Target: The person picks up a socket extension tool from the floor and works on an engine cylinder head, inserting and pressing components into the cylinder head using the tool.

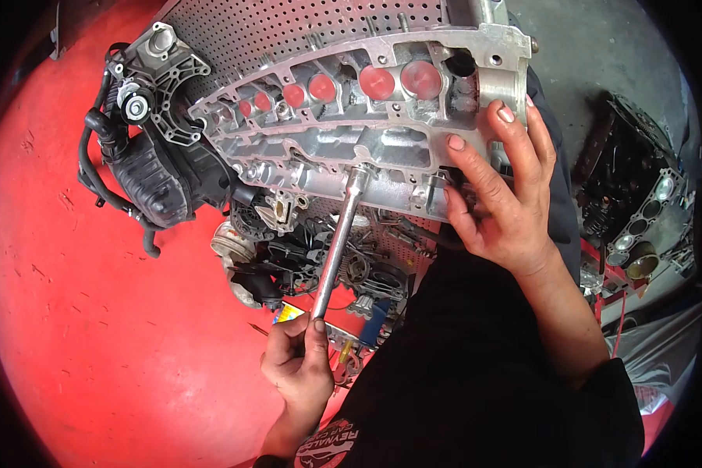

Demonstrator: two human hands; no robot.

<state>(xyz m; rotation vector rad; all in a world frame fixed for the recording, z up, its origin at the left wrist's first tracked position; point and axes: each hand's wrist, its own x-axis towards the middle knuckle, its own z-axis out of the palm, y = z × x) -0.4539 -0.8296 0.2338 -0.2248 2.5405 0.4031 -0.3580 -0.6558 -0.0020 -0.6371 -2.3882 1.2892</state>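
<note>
A long aluminium cylinder head (398, 148) lies across the upper middle, its row of round openings showing red. My left hand (298, 366) is closed around the lower end of a long chrome socket extension bar (335, 261). The bar slants upward, and its wider top end meets the near side of the cylinder head; what it sits on there is hidden. At the head's right end, my right hand (515, 203) rests with fingers spread and fingertips against the metal. The near end of the bar is covered by my left fingers.
A perforated metal surface (265, 31) lies behind the cylinder head. A black engine part with hoses (156, 175) and a metal bracket (171, 74) are at left. Assorted parts (312, 261) sit below. An engine block (639, 195) stands right, and the floor (78, 312) is red.
</note>
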